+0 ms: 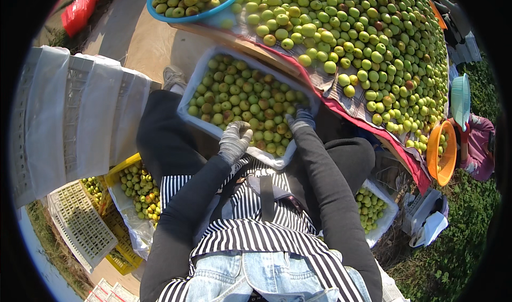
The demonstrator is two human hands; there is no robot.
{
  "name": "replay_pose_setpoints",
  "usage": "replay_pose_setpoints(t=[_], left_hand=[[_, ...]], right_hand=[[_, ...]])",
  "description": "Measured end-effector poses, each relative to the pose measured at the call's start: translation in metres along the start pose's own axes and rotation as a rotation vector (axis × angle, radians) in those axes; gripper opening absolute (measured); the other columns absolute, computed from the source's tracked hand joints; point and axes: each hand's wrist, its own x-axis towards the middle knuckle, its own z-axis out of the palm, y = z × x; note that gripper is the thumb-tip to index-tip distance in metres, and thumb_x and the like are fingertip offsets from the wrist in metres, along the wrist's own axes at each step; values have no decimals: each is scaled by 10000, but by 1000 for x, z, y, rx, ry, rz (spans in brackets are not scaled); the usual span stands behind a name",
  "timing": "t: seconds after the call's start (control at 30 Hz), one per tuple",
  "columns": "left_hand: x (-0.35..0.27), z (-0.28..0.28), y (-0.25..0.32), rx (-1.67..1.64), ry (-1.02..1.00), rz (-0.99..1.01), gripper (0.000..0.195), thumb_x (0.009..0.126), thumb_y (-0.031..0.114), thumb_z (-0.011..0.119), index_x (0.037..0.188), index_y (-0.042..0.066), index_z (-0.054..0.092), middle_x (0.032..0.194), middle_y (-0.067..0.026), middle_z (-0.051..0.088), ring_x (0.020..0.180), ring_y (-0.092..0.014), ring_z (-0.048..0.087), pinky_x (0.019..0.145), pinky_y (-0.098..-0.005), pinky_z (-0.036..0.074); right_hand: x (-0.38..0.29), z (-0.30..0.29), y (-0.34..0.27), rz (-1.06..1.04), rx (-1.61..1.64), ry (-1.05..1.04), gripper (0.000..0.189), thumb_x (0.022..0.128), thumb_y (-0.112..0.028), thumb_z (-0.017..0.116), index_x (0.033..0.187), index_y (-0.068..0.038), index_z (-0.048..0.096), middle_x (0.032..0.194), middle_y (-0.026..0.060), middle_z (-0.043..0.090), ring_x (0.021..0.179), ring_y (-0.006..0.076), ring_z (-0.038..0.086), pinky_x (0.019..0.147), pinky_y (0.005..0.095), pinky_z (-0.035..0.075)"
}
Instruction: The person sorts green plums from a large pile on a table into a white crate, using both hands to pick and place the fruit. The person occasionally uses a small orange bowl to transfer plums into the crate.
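A crate with a white plastic liner (276, 162) stands in front of my lap, filled with green jujubes (240, 98), some with brownish-red patches. My left hand (236, 138), in a grey knitted glove, is at the crate's near edge with its fingers curled over the fruit; whether it holds a fruit or the liner cannot be told. At the crate's right side, my right hand (301, 118), also gloved, reaches down beside the fruit, its fingers partly hidden. Beyond the crate, a large heap of green jujubes (360, 34) covers a table with a striped cloth.
A blue basin (216, 13) of fruit sits at the table's far left. Stacked white crates (92, 118) rise at left, with a yellow crate (124, 164) nearer. Another lined crate (390, 206) lies right. A person (478, 146) works by an orange basket (451, 154).
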Motion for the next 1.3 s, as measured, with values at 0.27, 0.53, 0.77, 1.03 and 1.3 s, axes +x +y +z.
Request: replay_pose_setpoints(t=[0.27,0.53,0.77,1.03,1.3], left_hand=[[58,-116,25,190,238,186,205,785,106,648,974,43,602,861,-84,625,777,-135,600,713,-272,489],[72,-97,14,25,251,-8,221,798,120,643,1003,50,599,927,-94,625,851,-166,597,773,-287,478],[86,-95,9,77,239,-50,244,796,181,636,1010,69,599,940,-117,616,875,-228,593,800,-333,467],[91,-85,-7,107,275,80,223,825,152,626,1022,56,590,766,-32,602,682,-98,530,661,-257,460],[90,-79,2,34,172,-8,259,784,141,650,1015,38,601,946,-99,610,843,-187,582,790,-306,469]], right_hand=[[12,-15,-31,5,594,19,534,648,-180,736,1135,-68,550,1145,157,549,1080,280,516,914,354,415],[30,-19,-55,-86,593,94,475,646,-59,740,1084,-92,559,1045,94,600,983,222,562,865,321,448],[66,6,-69,124,708,93,418,626,-110,745,992,-116,542,1023,104,534,963,272,524,845,377,458],[66,6,-44,-382,185,233,402,651,-119,698,1017,-118,531,1047,129,533,967,294,522,846,380,451],[74,12,-47,-325,-10,199,372,689,-197,671,1022,-104,533,1023,148,545,977,318,525,864,419,425]])
